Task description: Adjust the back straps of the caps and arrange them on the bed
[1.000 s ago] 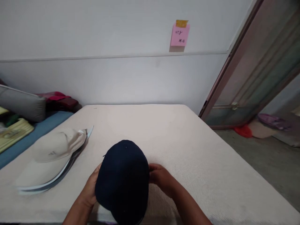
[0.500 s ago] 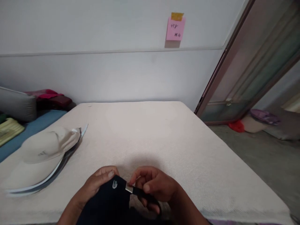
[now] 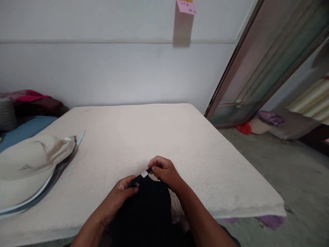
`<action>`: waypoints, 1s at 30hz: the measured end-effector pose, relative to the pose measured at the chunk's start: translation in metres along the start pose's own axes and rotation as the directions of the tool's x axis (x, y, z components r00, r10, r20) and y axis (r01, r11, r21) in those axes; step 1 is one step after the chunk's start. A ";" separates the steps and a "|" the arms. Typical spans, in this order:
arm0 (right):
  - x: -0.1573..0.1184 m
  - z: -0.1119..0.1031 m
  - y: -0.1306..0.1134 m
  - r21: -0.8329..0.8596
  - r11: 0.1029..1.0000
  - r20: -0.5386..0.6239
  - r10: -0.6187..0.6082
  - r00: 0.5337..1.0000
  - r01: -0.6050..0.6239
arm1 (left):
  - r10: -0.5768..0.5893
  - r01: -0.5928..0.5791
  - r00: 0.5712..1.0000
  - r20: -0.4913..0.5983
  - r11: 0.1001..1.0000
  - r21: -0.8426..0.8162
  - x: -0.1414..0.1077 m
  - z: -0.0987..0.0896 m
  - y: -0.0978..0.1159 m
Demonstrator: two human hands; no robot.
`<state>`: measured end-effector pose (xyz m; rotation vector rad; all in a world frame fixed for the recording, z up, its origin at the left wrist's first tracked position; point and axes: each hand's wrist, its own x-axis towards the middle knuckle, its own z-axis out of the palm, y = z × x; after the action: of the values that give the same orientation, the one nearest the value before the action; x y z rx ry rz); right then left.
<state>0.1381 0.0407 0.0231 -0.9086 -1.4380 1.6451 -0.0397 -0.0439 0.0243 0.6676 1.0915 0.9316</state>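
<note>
A black cap [image 3: 149, 206] hangs below my hands over the near part of the table, its lower part merging with dark clothing. Across its top edge runs a narrow strap with a shiny metal buckle [image 3: 145, 174]. My left hand [image 3: 122, 192] is closed on the cap's edge left of the buckle, thumb in front, beside a small light mark. With fingertips pinched, my right hand [image 3: 164, 171] grips the strap's end just right of the buckle. At the left lies a stack of caps, topped by a beige cap [image 3: 31, 156] with a striped logo.
A cream cloth covers the table [image 3: 133, 133], which meets a white wall at the back. A pink note [image 3: 186, 7] is stuck to that wall. Right of the table are a sliding door [image 3: 239, 68] and a concrete floor. Cushions and fabric lie at far left.
Both hands and the cap have moved up and away from me. My right hand now pinches the strap's end, stretched up to the right. The whole view has tilted down and turned slightly right.
</note>
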 end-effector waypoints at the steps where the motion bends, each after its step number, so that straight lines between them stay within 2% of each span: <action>1: 0.000 0.000 0.001 -0.037 0.999 -0.010 -0.026 1.000 0.026 | -0.009 0.009 1.000 -0.009 1.000 -0.015 0.001 0.001 -0.002; 4: 0.001 0.002 0.003 -0.140 0.985 -0.003 -0.099 0.995 0.097 | -0.015 0.010 0.996 -0.093 0.998 -0.058 0.005 0.002 -0.004; 7: -0.001 0.004 0.002 -0.263 0.947 0.026 -0.184 0.983 0.184 | 0.017 -0.020 0.984 -0.176 1.000 -0.018 0.009 0.004 -0.005; 10: -0.006 0.007 -0.002 -0.392 0.870 0.013 -0.320 0.947 0.299 | 0.064 -0.060 0.980 -0.187 0.998 0.030 0.012 0.006 -0.007; 12: -0.010 0.009 -0.006 -0.465 0.802 0.067 -0.391 0.918 0.376 | 0.098 -0.089 0.978 -0.183 0.994 0.058 0.014 0.006 -0.009; 16: -0.012 0.013 -0.005 -0.628 0.652 0.246 -0.353 0.903 0.426 | 0.178 -0.152 0.969 -0.168 0.976 0.158 0.017 0.005 -0.013; 20: -0.008 0.018 0.001 -0.701 0.578 0.287 -0.309 0.907 0.418 | 0.245 -0.213 0.956 -0.161 0.958 0.192 0.020 0.006 -0.018; 23: -0.006 0.021 0.003 -0.690 0.617 0.218 -0.322 0.921 0.379 | 0.295 -0.254 0.942 -0.162 0.939 0.230 0.019 0.007 -0.021; 25: -0.004 0.023 0.004 -0.643 0.705 0.084 -0.322 0.943 0.299 | 0.281 -0.247 0.946 -0.159 0.947 0.205 0.018 0.008 -0.021; 28: -0.001 0.024 0.005 -0.440 0.883 -0.101 -0.232 0.968 0.166 | 0.206 -0.193 0.964 -0.166 0.977 0.090 0.015 0.008 -0.020; 30: 0.001 0.022 0.006 -0.260 0.958 -0.096 -0.152 0.984 0.123 | 0.167 -0.166 0.971 -0.173 0.986 0.022 0.014 0.007 -0.019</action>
<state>0.1175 0.0314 0.0199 -1.0022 -1.6176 1.3052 -0.0255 -0.0403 0.0050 0.7016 1.2072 1.1478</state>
